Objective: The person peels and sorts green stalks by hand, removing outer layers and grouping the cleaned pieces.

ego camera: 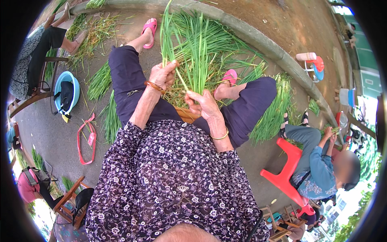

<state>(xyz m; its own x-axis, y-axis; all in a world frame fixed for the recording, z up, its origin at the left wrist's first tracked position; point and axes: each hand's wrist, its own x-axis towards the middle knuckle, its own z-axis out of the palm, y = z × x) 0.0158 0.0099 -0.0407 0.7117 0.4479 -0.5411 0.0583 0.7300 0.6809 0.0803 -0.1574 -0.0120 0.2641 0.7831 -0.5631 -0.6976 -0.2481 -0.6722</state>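
Observation:
My left hand (163, 75), with a brown bangle at the wrist, is closed around a small bunch of long green leafy stalks (168, 42), which look like garlic chives. My right hand (203, 104), wearing a yellow bangle, grips a second bunch (200, 65) by its pale lower ends. A single pale stem (182, 79) slants from the left fingers to the right thumb and fingertips. Beyond both hands, a large heap of the same stalks (208, 36) lies on the ground between my feet, with yellowed leaf scraps (175, 96) nearer me.
Sorted bundles lie left (101, 81) and right (273, 106) of my legs. At left are a blue basin (75, 90) holding a black bag, and a pink strap (80, 146). A concrete curb (260, 33) curves behind the heap. People sit nearby, one on a red stool (284, 172).

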